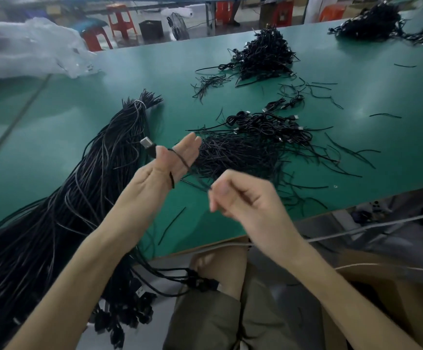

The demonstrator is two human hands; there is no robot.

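cable (pixel 180 157) wraps left hand (pixel 165 168) (right hand (pixel 240 195) pinches it).

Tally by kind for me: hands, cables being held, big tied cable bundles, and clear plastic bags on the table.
Hands: 2, left hand and right hand
Held cable: 1
Tied bundle: 1
Clear plastic bag: 1
Total: 5

Your hands: two, left hand (pixel 165 168) and right hand (pixel 240 195)
Your held cable (pixel 181 158): one
Tied bundle (pixel 114 152): one
Fan (pixel 177 25): one
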